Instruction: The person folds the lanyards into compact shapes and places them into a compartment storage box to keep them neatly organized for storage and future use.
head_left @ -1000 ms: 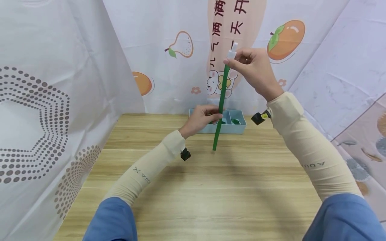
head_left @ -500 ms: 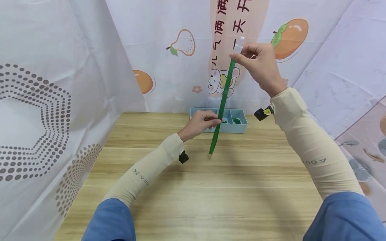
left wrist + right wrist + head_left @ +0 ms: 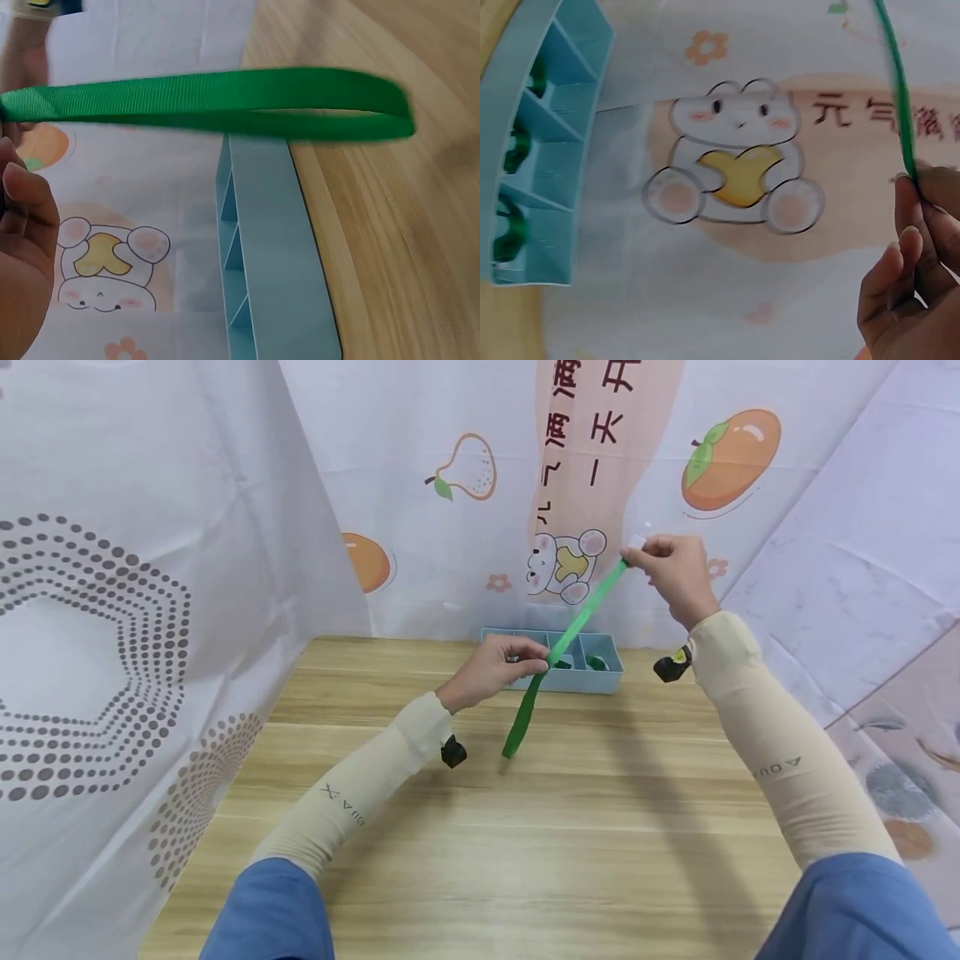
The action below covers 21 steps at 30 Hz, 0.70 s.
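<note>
A green ribbon lanyard (image 3: pixel 587 609) slants between both hands above the table. My left hand (image 3: pixel 495 667) pinches it partway down between thumb and fingers. Below that hand its lower end hangs free; the left wrist view shows this end as a narrow loop of ribbed ribbon (image 3: pixel 225 88). Higher and to the right, my right hand (image 3: pixel 677 572) pinches the upper end with thumb and fingertips. A whitish, see-through piece (image 3: pixel 641 537) sticks out just past those fingertips, its outline hard to make out. In the right wrist view the ribbon (image 3: pixel 900 97) appears edge-on above the fingers.
Behind the left hand, a light blue divided box (image 3: pixel 592 682) stands at the back of the wooden table (image 3: pixel 480 843). Rolled green ribbons (image 3: pixel 510 229) lie in several of its compartments. A printed white curtain (image 3: pixel 420 552) hangs right behind it.
My right hand has come down and to the right, tilting the lanyard further and turning its upper part to a brighter face. The lower end has swung leftward. My left hand keeps its pinch.
</note>
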Motion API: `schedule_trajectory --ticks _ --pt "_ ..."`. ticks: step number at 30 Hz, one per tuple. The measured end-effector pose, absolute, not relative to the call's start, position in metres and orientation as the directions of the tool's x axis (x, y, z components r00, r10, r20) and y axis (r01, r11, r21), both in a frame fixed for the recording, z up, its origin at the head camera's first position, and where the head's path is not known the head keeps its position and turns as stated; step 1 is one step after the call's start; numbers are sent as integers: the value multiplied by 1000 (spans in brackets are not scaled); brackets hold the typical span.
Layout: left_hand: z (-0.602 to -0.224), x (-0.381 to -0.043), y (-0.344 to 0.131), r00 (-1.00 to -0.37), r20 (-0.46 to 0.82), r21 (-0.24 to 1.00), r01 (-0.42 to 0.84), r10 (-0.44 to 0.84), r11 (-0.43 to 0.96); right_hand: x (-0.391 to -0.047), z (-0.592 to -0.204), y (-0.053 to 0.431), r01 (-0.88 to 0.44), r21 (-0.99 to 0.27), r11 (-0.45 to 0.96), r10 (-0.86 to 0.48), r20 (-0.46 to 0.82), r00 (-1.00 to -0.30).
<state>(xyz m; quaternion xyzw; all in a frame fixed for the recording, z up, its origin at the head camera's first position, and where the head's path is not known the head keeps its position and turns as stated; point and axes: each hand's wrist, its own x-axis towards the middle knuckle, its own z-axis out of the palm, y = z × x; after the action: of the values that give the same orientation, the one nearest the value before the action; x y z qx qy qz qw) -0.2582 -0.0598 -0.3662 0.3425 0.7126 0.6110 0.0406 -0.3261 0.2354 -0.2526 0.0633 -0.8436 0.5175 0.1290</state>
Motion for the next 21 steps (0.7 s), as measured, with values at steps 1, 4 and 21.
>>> schedule_trajectory --ticks 1,4,21 --pt "-365 -257 -59 -760 356 900 436 544 20 -327 -260 240 -220 -866 449 31 262 -965" --pt "-362 -255 -57 -755 346 906 424 558 12 -329 -282 247 -174 -872 457 27 209 -978" --pt "-342 -253 -43 -731 355 929 346 583 -133 -322 -374 240 -37 -911 412 -58 15 -998"
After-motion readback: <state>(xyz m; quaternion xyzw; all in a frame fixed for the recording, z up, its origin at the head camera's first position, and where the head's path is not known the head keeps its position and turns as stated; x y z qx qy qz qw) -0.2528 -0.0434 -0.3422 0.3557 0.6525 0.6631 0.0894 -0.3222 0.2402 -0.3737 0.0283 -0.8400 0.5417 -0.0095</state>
